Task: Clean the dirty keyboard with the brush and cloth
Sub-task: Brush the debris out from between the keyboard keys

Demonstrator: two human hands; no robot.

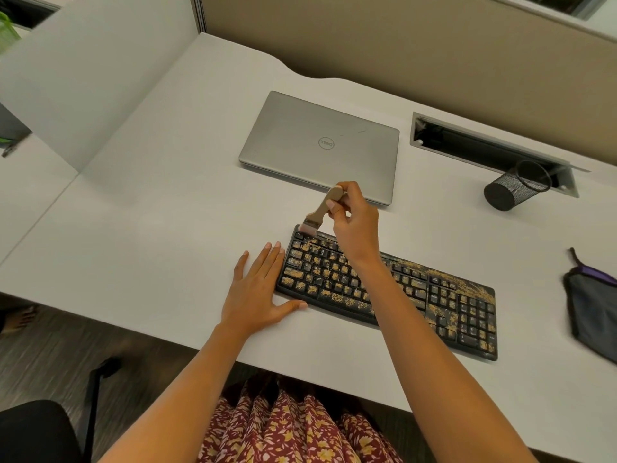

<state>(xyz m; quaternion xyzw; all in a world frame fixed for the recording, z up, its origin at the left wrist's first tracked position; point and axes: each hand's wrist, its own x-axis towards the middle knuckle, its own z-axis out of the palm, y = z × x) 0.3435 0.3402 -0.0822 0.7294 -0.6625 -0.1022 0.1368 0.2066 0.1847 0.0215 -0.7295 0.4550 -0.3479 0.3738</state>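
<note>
right hand [354, 217] grips brush [323, 208], bristles on keyboard [434, 295] far-left corner | left hand [257, 292] flat, fingers straight, beside keyboard

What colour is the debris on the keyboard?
Yellowish-tan debris speckles the black keyboard, seen in the head view.

Left hand [258, 290] lies flat; raised right hand [355, 225] pinches brush [321, 210] with curled fingers [351, 192].

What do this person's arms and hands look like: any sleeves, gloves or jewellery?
Both forearms are bare, with no sleeve in view. The left hand and right hand wear no gloves, and no ring, watch or bracelet shows. The fingernails look short. At the lap shows a dark red floral garment.
</note>
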